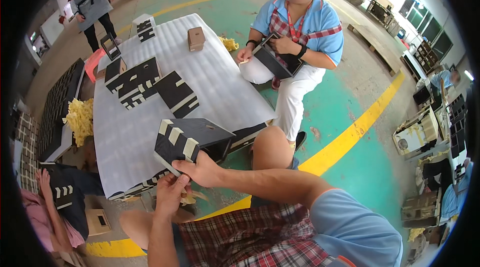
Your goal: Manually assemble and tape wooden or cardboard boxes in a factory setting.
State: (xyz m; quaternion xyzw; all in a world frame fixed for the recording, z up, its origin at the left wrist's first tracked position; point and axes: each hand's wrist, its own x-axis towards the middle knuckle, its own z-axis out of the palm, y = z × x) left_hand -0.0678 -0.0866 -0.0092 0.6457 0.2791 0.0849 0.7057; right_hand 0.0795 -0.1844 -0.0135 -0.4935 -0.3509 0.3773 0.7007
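Note:
A black wooden box (176, 139) with cream strips across its face is held tilted above the near end of the table. My right hand (204, 169) is closed round its lower edge, the thumb lying by the strips. Just below, my left hand (171, 194) has its fingers pinched together near the box's bottom corner. What those fingers hold is too small to make out. A hollow side of the box faces right, its inside dark.
White foam sheeting covers the table (220, 84); several black boxes with cream strips (137, 79) and a brown block (196, 39) stand on it. Opposite, a co-worker (300, 32) holds a black frame. At left are yellow scraps (80, 119) and another person's pink sleeve (42, 217).

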